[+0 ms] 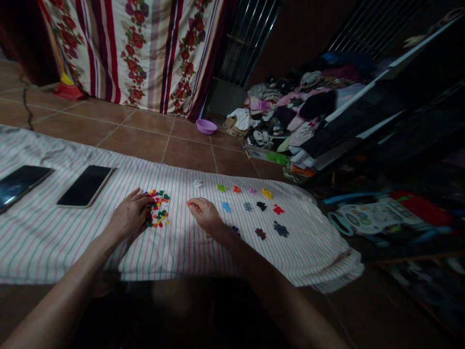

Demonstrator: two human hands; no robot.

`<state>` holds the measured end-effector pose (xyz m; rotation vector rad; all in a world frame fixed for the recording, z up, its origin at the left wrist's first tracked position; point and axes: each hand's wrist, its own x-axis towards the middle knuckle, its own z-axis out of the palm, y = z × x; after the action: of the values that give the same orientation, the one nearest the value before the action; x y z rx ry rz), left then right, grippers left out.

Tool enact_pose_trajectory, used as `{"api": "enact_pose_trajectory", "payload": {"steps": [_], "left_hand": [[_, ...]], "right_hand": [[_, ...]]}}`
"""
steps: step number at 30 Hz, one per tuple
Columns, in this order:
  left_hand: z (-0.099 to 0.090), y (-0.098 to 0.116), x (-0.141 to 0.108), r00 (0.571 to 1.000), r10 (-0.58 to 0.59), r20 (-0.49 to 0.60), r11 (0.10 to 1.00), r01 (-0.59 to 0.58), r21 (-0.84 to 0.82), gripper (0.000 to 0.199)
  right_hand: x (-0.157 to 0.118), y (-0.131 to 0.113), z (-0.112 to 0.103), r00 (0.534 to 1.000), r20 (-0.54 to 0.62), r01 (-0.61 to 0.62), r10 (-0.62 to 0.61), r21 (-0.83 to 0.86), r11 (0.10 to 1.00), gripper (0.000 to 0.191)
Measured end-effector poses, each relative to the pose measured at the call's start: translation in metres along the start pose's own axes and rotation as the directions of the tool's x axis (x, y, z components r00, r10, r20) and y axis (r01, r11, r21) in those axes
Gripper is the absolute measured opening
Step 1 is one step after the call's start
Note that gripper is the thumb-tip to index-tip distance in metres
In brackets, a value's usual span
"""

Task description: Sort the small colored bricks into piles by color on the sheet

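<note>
My right hand [205, 213] is closed in a pinch, with a small orange piece [189, 204] showing at its fingertips. My left hand [131, 213] rests at the left edge of a mixed pile of small coloured pieces [160, 206], fingers apart and partly hidden. Sorted by colour, small heaps lie to the right: white [198, 183], lime green [222, 188], orange [237, 189], pink [252, 191], yellow [267, 193], light blue [226, 207], grey [247, 206], black [261, 206], red [278, 209], brown [260, 233] and dark grey [281, 229]. My right forearm partly covers a dark blue heap [236, 230] and a tan one [208, 235].
A striped cloth [181, 252] covers the low table. Two phones, one dark [22, 184] and one in a pale case [86, 186], lie at the left. Beyond are a purple bowl [206, 127] on the tiled floor, a floral curtain [145, 53] and heaped clothes [286, 104].
</note>
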<state>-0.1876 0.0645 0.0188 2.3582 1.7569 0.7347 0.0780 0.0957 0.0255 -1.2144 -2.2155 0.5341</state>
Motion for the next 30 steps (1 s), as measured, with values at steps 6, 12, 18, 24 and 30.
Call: {"api": "enact_pose_trajectory", "payload": {"steps": [6,12,18,24,30], "left_hand": [[0.000,-0.001,0.000,1.000,-0.015,-0.011,1.000,0.015,0.003,0.037],[0.000,0.001,0.001,0.999,-0.040,-0.009,0.999,0.040,0.027,0.038],[0.003,0.000,0.000,0.999,-0.053,0.007,0.998,0.053,0.038,0.038],[0.008,-0.004,-0.001,0.999,-0.024,-0.025,1.000,0.024,0.017,0.036],[0.014,-0.009,-0.002,0.997,-0.028,-0.066,0.999,0.029,0.013,0.034]], "right_hand": [[-0.004,0.036,-0.034,0.977,-0.157,-0.153,0.147,-0.028,0.988,0.019],[-0.005,0.084,-0.070,0.895,-0.309,-0.369,0.323,-0.104,0.923,0.021],[-0.006,0.113,-0.095,0.800,-0.415,-0.531,0.433,-0.154,0.833,0.024],[-0.006,0.125,-0.109,0.750,-0.432,-0.617,0.501,-0.185,0.765,0.023],[0.001,0.136,-0.116,0.719,-0.466,-0.656,0.516,-0.209,0.725,0.018]]}}
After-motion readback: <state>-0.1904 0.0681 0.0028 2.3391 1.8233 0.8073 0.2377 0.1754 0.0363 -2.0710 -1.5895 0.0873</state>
